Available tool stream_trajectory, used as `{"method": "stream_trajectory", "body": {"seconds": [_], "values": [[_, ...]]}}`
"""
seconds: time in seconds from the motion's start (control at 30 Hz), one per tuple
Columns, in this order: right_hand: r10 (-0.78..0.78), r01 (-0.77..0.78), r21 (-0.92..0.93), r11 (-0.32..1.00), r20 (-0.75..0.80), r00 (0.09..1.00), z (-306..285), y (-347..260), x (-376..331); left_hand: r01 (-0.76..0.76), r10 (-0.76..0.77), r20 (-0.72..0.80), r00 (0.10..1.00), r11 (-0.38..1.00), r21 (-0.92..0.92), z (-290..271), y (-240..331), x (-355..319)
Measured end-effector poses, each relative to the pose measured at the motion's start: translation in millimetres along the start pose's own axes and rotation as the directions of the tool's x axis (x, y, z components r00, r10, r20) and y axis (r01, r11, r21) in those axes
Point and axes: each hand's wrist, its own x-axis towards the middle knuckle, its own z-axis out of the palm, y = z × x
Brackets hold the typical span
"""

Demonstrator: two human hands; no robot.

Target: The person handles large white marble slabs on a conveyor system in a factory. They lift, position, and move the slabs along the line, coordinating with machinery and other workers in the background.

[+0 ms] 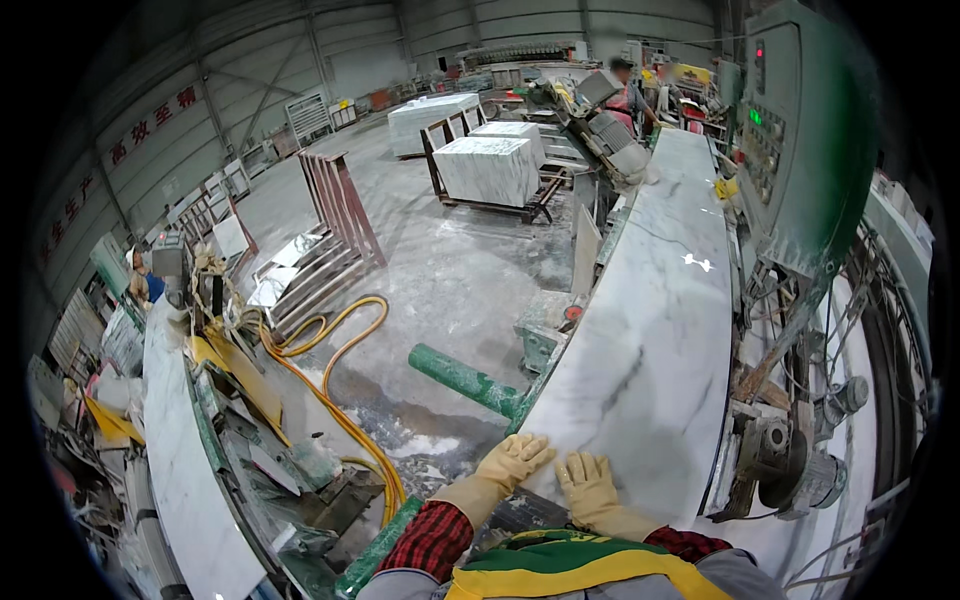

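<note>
A long white marble slab (640, 340) with grey veins runs away from me along a green-framed machine bed. My left hand (513, 462), in a cream rubber glove, rests on the slab's near left corner with its fingers stretched forward. Close beside it, my right hand (592, 492) in a matching glove lies on the near end, its fingers spread. Neither hand is wrapped round anything. Red-and-black checked cuffs show above both gloves, and a green and yellow apron (575, 565) covers my front.
A green control cabinet (800, 150) and motors (810, 470) stand to the right. A green tube (465, 380) juts out left of the bed. Yellow hoses (340, 390) loop over the floor. Another slab (180, 450) lies far left. One person (625, 90) is at the slab's far end.
</note>
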Motion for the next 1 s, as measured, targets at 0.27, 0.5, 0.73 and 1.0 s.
{"method": "stream_trajectory", "body": {"seconds": [0.27, 0.5, 0.73, 1.0], "values": [[0.044, -0.043, -0.096, 0.994, 0.006, 0.999, 15, -2, 6, 0.341, -0.343, 0.038, 0.938, 0.904, -0.258, -95, -33, -84], [0.062, -0.051, -0.061, 0.997, 0.192, 0.979, 30, 6, 3, 0.974, -0.974, -0.170, 0.151, 0.176, -0.141, -78, -28, -370], [0.023, -0.011, -0.054, 0.998, 0.237, 0.971, 6, 9, 18, 0.769, -0.765, -0.085, -0.638, -0.627, -0.126, -62, 104, -580], [0.155, -0.133, -0.080, 0.988, 0.450, 0.880, -5, 15, 15, 0.770, -0.778, -0.049, -0.627, -0.608, -0.194, -75, 112, -554]]}}
